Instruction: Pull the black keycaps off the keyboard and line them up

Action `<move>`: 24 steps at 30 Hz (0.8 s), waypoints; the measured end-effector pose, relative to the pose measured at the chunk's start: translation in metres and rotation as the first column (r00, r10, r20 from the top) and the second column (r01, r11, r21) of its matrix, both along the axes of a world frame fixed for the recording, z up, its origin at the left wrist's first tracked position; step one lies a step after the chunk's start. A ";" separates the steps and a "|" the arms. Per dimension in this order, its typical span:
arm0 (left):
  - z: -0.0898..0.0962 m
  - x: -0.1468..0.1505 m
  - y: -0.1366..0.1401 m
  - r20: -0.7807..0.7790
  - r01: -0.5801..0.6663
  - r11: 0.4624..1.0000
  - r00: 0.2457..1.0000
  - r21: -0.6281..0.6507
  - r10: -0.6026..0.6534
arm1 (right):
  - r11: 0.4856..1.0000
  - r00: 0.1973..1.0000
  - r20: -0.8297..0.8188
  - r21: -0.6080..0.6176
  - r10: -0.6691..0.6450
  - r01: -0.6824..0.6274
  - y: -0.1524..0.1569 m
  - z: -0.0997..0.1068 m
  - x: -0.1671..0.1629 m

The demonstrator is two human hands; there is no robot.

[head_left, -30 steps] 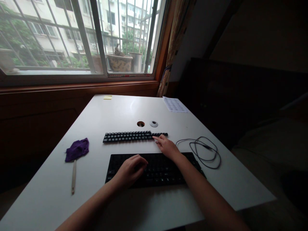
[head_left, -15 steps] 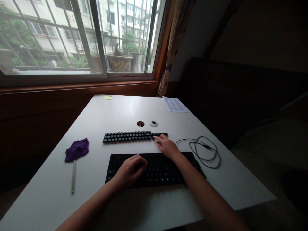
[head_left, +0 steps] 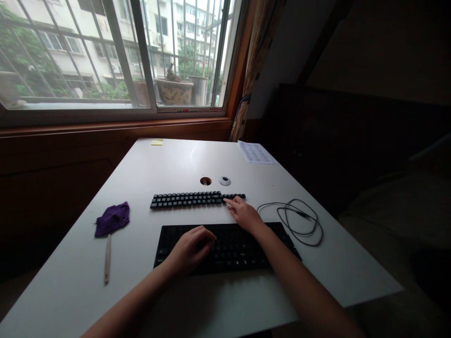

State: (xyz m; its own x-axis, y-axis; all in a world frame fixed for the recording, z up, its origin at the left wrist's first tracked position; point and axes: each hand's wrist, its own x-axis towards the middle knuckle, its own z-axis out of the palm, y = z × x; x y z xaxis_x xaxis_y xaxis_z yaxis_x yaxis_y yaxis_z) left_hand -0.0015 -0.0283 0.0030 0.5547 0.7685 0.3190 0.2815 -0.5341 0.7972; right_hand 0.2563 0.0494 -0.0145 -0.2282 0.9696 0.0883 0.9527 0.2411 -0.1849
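Black keycaps [head_left: 186,200] with pale letters stand in close rows on the white table. My right hand [head_left: 244,215] reaches to the right part of these rows, its index finger and thumb close together at a dark keycap [head_left: 223,200]; its other fingers are curled. Nearer to me lies a black keyboard [head_left: 234,256], with both forearms crossing part of it. My left hand [head_left: 193,246] rests over the keyboard's left half, fingers curled in towards the thumb. Whatever is inside that hand, if anything, is hidden.
A purple cloth [head_left: 112,219] and a thin pale stick [head_left: 107,260] lie on the left. To the right is a coiled black cable [head_left: 299,213]. Behind the keycaps are a round table hole [head_left: 206,181], a grey ring cover [head_left: 224,181], printed paper [head_left: 256,153] and yellow notes [head_left: 157,142].
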 end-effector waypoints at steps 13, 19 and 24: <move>-0.001 0.000 0.001 0.003 0.005 1.000 1.000 0.003 -0.005 | 1.000 0.999 0.048 0.014 0.014 -0.015 0.000 0.000 -0.001; 0.000 0.000 0.001 0.000 0.005 1.000 1.000 0.005 -0.005 | 1.000 0.998 0.057 0.025 0.015 -0.017 -0.001 0.001 -0.003; 0.000 -0.001 -0.001 0.002 0.005 1.000 1.000 0.010 -0.005 | 0.994 0.999 -0.032 0.112 0.020 -0.016 -0.003 0.003 0.000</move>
